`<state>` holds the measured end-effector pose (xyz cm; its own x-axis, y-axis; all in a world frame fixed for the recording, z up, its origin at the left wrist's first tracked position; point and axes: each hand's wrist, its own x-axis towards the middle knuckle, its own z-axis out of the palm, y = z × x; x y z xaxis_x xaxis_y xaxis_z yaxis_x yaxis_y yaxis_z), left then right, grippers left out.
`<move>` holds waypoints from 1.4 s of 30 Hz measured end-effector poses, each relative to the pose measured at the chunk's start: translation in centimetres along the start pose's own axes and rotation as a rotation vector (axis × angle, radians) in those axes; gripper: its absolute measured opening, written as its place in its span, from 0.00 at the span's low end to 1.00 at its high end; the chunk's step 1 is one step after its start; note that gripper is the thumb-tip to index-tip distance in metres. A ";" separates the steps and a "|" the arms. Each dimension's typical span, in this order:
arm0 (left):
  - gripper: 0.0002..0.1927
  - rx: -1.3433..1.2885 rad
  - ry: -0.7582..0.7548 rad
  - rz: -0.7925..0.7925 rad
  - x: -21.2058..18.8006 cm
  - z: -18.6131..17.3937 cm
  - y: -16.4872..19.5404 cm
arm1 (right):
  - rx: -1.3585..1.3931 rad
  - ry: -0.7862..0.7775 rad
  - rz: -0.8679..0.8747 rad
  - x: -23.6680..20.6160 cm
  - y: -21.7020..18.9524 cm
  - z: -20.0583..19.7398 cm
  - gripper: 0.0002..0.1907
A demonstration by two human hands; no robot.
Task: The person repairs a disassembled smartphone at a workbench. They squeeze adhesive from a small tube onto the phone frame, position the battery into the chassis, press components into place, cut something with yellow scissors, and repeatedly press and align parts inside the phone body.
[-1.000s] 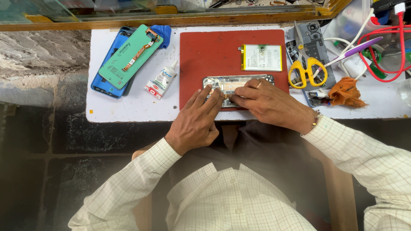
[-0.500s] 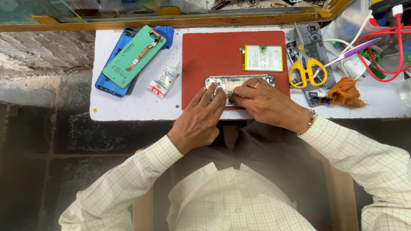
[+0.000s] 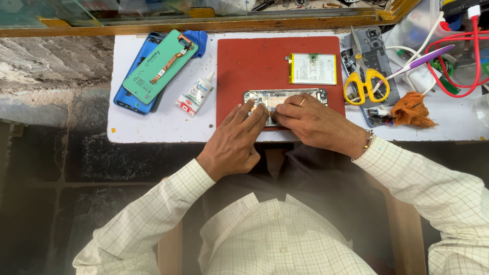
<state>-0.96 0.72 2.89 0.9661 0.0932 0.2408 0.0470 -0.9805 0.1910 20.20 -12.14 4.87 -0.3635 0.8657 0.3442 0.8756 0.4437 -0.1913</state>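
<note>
Hands barely differ from a second ago: the left hand [image 3: 235,140] and right hand [image 3: 311,121] still press fingertips together on the opened phone [image 3: 283,98], which lies at the near edge of the red mat [image 3: 254,61], so the work looks slow and fine. Neither hand grips anything I can see, and their fingers hide the part being handled, making it impossible to identify.

White worktop [image 3: 153,127] bears red mat [image 3: 254,66], glue bottle [image 3: 196,94], scissors [image 3: 365,84].
</note>
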 end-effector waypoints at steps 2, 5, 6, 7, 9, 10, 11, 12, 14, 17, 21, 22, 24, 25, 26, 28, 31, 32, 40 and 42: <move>0.42 0.005 0.007 0.011 0.1 0.0 -0.1 | -0.023 -0.011 -0.021 0.1 0.1 -0.2 0.13; 0.41 0.019 -0.004 0.018 0.1 0.1 -0.2 | -0.019 -0.027 -0.046 0.4 0.2 -0.3 0.12; 0.41 0.026 -0.010 0.018 0.1 0.1 -0.2 | 0.005 -0.025 -0.047 0.4 0.3 -0.4 0.12; 0.41 0.038 -0.016 0.021 0.1 0.1 -0.2 | 0.032 -0.024 -0.047 0.5 0.3 -0.5 0.12; 0.41 0.059 -0.027 0.028 0.1 0.1 -0.2 | 0.043 -0.026 -0.036 0.6 0.3 -0.5 0.11; 0.41 0.071 -0.019 0.036 0.1 0.1 -0.1 | 0.050 -0.027 -0.029 0.6 0.3 -0.5 0.11; 0.41 0.082 -0.012 0.045 0.1 0.1 -0.1 | 0.058 -0.028 -0.029 0.5 0.3 -0.5 0.11; 0.41 0.094 -0.003 0.053 0.1 0.1 -0.1 | 0.065 -0.028 -0.030 0.5 0.3 -0.4 0.11; 0.40 0.100 -0.017 0.057 0.2 0.0 -0.1 | 0.051 -0.026 -0.049 0.5 0.4 -0.3 0.10; 0.39 0.111 -0.025 0.073 0.4 -0.2 -0.2 | -0.010 -0.038 -0.094 0.5 0.6 -0.1 0.08; 0.39 0.201 -0.057 0.098 0.6 -0.2 0.2 | -0.014 -0.079 -0.095 0.6 0.8 0.0 0.06; 0.38 0.177 -0.054 0.096 0.7 -0.3 0.1 | 0.001 -0.086 -0.083 0.6 0.8 0.0 0.06; 0.38 0.130 -0.050 0.087 0.5 -0.5 -0.1 | 0.038 -0.036 -0.051 0.5 0.6 0.0 0.09; 0.38 0.082 -0.021 0.072 0.4 -0.6 -0.4 | 0.056 -0.010 -0.035 0.5 0.5 0.0 0.10; 0.39 0.032 0.005 0.059 0.3 -0.8 -0.6 | 0.042 0.003 -0.034 0.5 0.5 0.1 0.11; 0.39 -0.082 0.043 0.030 0.0 -0.7 -0.6 | 0.021 0.025 -0.026 0.5 0.2 0.1 0.12; 0.39 -0.232 0.088 -0.006 -0.2 -0.5 -0.9 | 0.014 -0.003 0.000 0.5 0.1 0.2 0.13; 0.38 -0.268 0.097 -0.006 -0.3 -0.5 -1.0 | 0.006 0.005 -0.006 0.6 0.1 0.1 0.14; 0.36 -0.362 0.106 -0.032 -0.9 -0.2 -1.7 | -0.013 0.005 0.000 0.3 -0.1 0.1 0.15; 0.37 -0.322 0.116 -0.023 -0.8 0.0 -1.5 | -0.009 0.004 0.019 0.3 0.0 0.3 0.16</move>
<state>-1.84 2.12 2.42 0.9294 0.1519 0.3365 -0.0322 -0.8746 0.4838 19.97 -11.85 4.72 -0.3457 0.8731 0.3439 0.8852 0.4250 -0.1891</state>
